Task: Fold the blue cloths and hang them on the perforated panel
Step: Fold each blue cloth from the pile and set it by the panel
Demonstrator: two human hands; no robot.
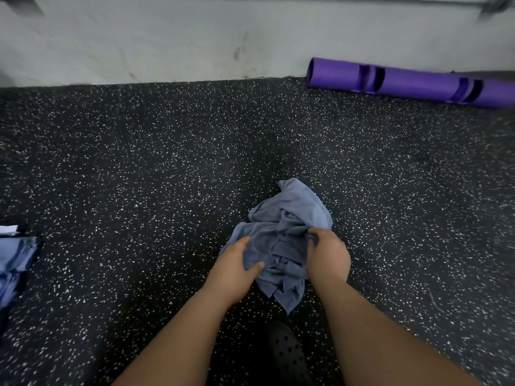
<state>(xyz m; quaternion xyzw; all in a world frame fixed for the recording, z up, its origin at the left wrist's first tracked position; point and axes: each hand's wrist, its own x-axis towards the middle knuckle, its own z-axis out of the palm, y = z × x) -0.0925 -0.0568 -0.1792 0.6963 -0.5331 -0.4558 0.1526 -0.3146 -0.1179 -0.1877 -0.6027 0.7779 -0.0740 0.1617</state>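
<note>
A crumpled blue cloth [287, 224] is held in the near middle of the view, bunched between 2 hands above the dark speckled floor [139, 162]. The right hand [327, 257] is closed on the right side of the bundle, its fingers curled over a gathered fold, apparently so that 1 edge can be found and drawn out. The left hand [237, 271] is set against the left side, with the thumb laid on top of the fabric and the forefinger stretched along it. Its other fingers are hidden under the cloth, so a pinch from below is judged likely but is not fully shown. The cloth is not folded: loose corners hang down at the near side and a lobe stands up at the far side. Whether the lowest corner touches the floor cannot be told.

At the left edge, well apart, a heap of blue cloths [14, 260] is seen, partly cut off; whether these are folded cannot be told. A purple tube [404, 82] lies at the far right along the foot of the pale wall [167, 37]. A black perforated shoe [289, 355] is seen at the near edge, below the cloth.

The perforated panel is not in view. This cloth is judged to be at an early step: it must be opened flat and its corners matched before any fold is made. A corner could be lost in the bunch if the grip is shifted carelessly.
</note>
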